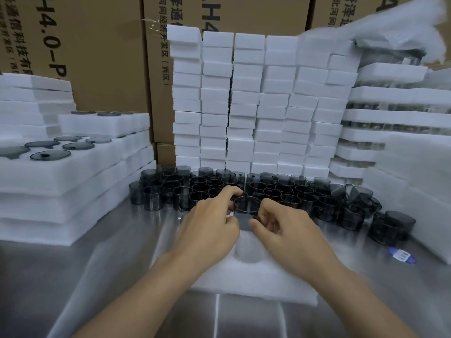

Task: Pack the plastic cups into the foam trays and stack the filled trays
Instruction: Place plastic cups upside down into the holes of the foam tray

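Several smoky-grey plastic cups [268, 189] stand in a crowd across the middle of the steel table. One cup [247, 204] sits at the front of that crowd, between my two hands. My left hand [214, 220] has its curled fingers on the cup's left rim. My right hand [278, 223] has its curled fingers at the cup's right side. A white foam tray [256, 276] with round pockets lies under my wrists; my arms hide much of it.
Filled foam trays with dark lids [56, 172] are stacked at the left. A wall of white foam blocks [244, 106] rises behind the cups. Stacked trays holding cups [390, 111] stand at the right, cardboard boxes [102, 57] behind. A blue label [401, 256] lies on the table.
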Motion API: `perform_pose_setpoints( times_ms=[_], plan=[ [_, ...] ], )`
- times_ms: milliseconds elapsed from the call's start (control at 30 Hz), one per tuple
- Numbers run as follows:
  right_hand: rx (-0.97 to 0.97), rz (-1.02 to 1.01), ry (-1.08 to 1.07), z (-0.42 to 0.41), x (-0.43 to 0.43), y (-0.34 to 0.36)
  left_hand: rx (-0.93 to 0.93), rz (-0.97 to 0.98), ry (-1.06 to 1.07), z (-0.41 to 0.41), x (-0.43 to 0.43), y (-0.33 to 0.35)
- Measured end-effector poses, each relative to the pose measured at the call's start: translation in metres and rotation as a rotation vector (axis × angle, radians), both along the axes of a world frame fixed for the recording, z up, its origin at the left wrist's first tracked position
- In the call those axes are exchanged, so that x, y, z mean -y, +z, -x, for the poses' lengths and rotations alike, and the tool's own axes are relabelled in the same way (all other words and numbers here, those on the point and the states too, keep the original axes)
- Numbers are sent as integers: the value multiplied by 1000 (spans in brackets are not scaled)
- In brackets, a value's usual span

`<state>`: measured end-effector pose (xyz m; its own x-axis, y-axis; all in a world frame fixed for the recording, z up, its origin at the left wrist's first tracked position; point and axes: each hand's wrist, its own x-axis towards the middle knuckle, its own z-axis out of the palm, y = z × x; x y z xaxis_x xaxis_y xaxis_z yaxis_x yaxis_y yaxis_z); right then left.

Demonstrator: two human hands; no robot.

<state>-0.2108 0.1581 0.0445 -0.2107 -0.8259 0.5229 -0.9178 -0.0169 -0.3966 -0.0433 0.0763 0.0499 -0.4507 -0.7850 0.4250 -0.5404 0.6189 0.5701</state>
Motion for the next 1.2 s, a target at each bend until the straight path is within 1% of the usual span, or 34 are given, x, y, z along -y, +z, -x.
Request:
perform_pose_setpoints(
  times_ms=[233, 333, 400, 567, 867, 1000, 1133, 1200],
  plan=[
    [6, -24, -72, -2, 0, 2, 15, -11, 30, 2, 3, -3],
    [7, -29, -98, -3, 0, 1, 72, -9, 37, 3, 5, -2],
    [25, -5, -108, -3, -1, 0, 105, -15, 41, 2, 6, -3],
    [78, 67, -66, -2, -2, 0, 99, -5, 56, 0, 5, -3],
    [40, 5, -111, -1, 1, 0, 143, 60, 60, -3, 0, -1],
    [36, -51, -143, -2, 2, 1, 204, 36, 41, -4, 3, -2],
    [18, -138, -146, -4, 1, 1, 395, 82, 55, -5, 6, -3],
    [-11, -149, -144, -4, 1, 2, 426, 73, 50, -6, 9, -3]
  ],
)
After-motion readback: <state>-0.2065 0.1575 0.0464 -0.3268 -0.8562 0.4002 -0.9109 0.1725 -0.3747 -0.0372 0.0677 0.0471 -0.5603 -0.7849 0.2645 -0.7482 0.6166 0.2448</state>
